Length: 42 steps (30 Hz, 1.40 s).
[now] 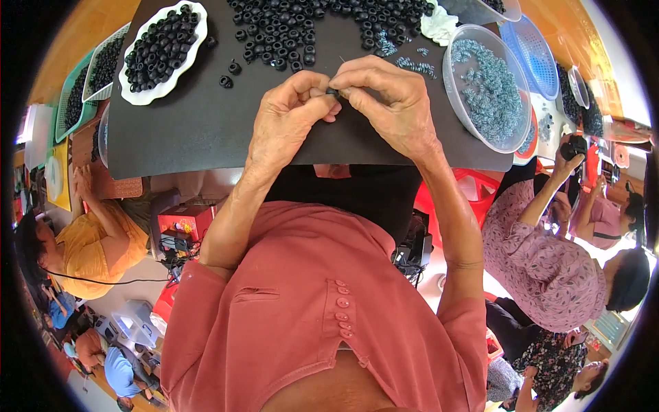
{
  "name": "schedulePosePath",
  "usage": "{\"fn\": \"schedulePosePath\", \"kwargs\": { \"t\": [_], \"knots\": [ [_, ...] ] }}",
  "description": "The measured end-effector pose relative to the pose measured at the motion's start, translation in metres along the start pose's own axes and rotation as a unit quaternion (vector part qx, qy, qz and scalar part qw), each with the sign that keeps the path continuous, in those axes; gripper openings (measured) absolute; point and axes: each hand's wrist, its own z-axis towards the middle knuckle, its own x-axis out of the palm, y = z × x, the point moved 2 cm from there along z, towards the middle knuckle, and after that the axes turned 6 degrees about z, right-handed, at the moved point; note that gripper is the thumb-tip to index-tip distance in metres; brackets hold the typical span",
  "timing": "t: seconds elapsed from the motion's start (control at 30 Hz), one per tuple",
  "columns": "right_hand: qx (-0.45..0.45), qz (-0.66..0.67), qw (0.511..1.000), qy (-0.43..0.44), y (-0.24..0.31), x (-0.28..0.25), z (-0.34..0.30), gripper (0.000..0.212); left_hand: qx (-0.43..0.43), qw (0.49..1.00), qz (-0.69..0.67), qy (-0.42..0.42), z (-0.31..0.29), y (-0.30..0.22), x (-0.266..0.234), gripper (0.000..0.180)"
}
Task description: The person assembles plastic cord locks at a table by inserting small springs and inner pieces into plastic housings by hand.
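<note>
Above the near half of the dark table (199, 147), my left hand (290, 120) and my right hand (392, 103) meet fingertip to fingertip. Between them shows a small, dark, round piece (332, 92), mostly covered by the fingers. The left thumb and fingers pinch it. The right thumb and index finger close against its other side; a thin pointed bit sticks up by the right fingertips, too small to name. Just beyond my hands lies a heap of black, round, hollow plastic pieces (274, 34). Some small metal coil springs (415, 66) lie near my right hand.
A white scalloped plate (145, 98) of black pieces stands at the left. At the right is a clear tub (511, 145) of springs, beside a blue basket (530, 55) and crumpled white tissue (438, 26). People sit on both sides; one at the right (549, 268) holds something black.
</note>
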Motion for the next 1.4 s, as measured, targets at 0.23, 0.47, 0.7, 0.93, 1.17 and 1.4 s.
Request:
{"fn": "schedulePosePath", "kwargs": {
  "t": [0.23,0.47,0.7,0.93,1.17,1.4],
  "knots": [
    [0.030,0.068,0.996,-0.039,-0.013,0.007,-0.008,0.025,-0.046,0.984,-0.162,0.053,0.006,0.004,-0.001,0.017],
    [0.013,0.043,0.998,-0.034,-0.008,0.012,-0.012,0.030,-0.081,0.978,-0.183,0.064,0.008,0.000,-0.006,0.018],
    [-0.051,-0.091,0.989,-0.107,-0.011,0.021,-0.016,0.037,-0.126,0.970,-0.194,0.074,0.009,-0.006,0.000,0.020],
    [-0.098,-0.150,0.978,-0.105,-0.006,0.024,-0.011,0.030,-0.115,0.959,-0.232,0.118,0.014,0.000,-0.003,0.019],
    [-0.063,-0.146,0.980,-0.118,-0.006,0.024,-0.011,0.032,-0.117,0.955,-0.250,0.110,0.018,0.004,-0.002,0.020],
    [-0.085,-0.255,0.950,-0.157,0.005,-0.021,0.005,0.021,-0.046,0.982,-0.169,0.073,0.001,0.005,0.004,0.023]
  ]
}}
